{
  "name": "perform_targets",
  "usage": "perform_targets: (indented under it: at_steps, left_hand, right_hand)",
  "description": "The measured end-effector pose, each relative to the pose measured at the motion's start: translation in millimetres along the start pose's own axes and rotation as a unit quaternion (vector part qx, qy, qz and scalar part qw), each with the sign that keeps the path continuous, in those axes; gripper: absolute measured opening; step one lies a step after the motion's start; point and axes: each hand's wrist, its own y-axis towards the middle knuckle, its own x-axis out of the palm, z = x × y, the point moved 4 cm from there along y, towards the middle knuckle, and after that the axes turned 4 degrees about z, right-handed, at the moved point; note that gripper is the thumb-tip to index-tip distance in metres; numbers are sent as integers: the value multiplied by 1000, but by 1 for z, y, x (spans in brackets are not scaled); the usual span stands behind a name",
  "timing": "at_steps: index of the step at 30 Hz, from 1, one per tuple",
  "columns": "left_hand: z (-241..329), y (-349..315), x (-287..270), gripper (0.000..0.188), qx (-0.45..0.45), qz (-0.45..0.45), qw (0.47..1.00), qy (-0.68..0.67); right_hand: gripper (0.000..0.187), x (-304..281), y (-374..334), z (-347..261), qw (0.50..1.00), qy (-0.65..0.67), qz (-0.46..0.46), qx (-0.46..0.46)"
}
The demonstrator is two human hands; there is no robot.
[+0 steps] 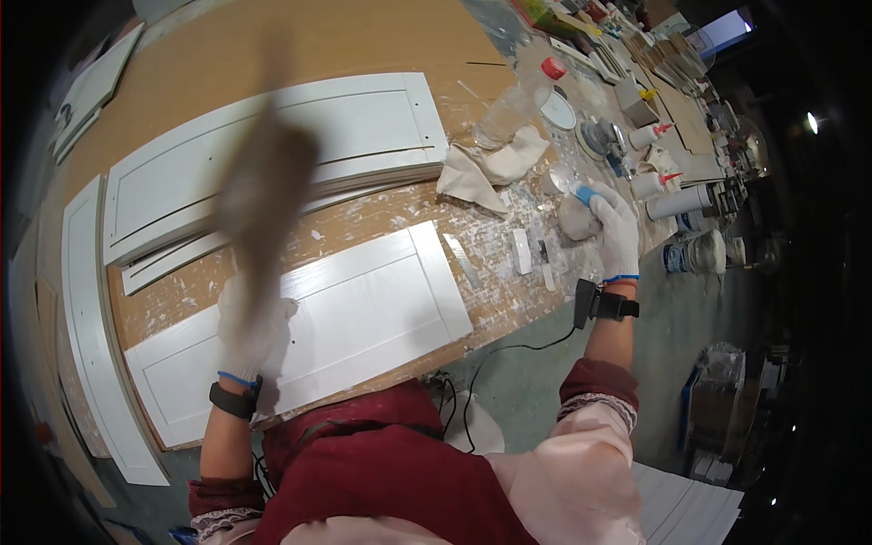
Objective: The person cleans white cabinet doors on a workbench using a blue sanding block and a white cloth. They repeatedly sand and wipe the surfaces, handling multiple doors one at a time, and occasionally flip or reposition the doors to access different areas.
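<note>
My right hand (618, 229), in a white glove with a blue cuff, is closed at the right part of the worktable. Its fingers are round a small scraper (584, 194) with a blue handle; what looks like its silvery blade points away from me. Against the fingers sits a rounded greyish lump (576, 221), perhaps putty. My left hand (250, 320), gloved too, is over the nearest white panel (372, 309). A large brown blurred shape (263, 186), too smeared to name, covers part of that hand and hides its fingers.
More white framed panels (363, 118) are stacked behind, and a narrow one (100, 327) lies at left. A cream cloth (495, 168), a clear bottle (501, 116) with a red cap, thin strips and red-tipped glue bottles (647, 136) lie at right. A black cable (522, 347) runs from my right wrist.
</note>
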Motion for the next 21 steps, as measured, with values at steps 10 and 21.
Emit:
perform_targets:
  at_steps: [10,21]
  left_hand:
    - [4,-5,-4,52,30,35,999,-9]
    - [3,-5,-2,52,23,24,999,4]
  right_hand:
    - [40,19,-30,12,993,51,-102,13]
    - [39,46,-86,34,885,-421,1,-199]
